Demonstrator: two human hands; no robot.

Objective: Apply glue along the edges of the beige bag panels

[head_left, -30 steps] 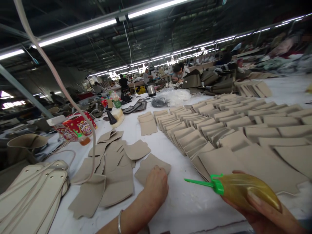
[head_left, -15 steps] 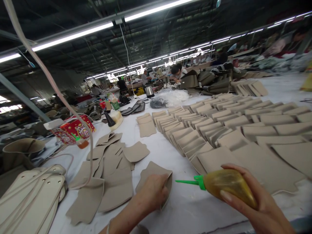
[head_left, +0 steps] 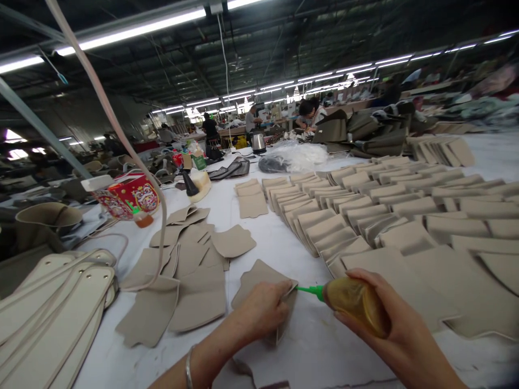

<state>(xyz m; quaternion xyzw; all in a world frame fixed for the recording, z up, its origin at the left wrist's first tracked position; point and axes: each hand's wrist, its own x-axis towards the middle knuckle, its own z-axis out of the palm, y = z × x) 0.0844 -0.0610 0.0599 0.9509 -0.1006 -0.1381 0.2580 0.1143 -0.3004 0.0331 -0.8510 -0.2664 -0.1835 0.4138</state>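
Note:
My left hand (head_left: 265, 308) pinches the right-hand edge of a taupe leather piece (head_left: 256, 274) above the white table. In my right hand (head_left: 385, 308) lies a squeeze bottle (head_left: 357, 303) of amber liquid, tipped on its side. Its green nozzle (head_left: 310, 290) points left, and the tip meets the leather's edge beside my left fingertips. Loose taupe pieces (head_left: 198, 294) lie overlapped to the left of my left hand. Rows of overlapping folded leather pieces (head_left: 324, 227) fan out beyond my right hand.
Long cream strips with rivets (head_left: 60, 313) are stacked at the left. A pinkish hose (head_left: 109, 119) hangs down in front of a red patterned box (head_left: 138, 194) and a smaller green-tipped bottle (head_left: 142, 218). Clear plastic (head_left: 300, 156) lies farther back. People work in the background.
The bottle has moved left, bringing its nozzle from a gap away up to the leather's edge. The left fingers have shifted slightly up and right along that edge. The view has shifted a little.

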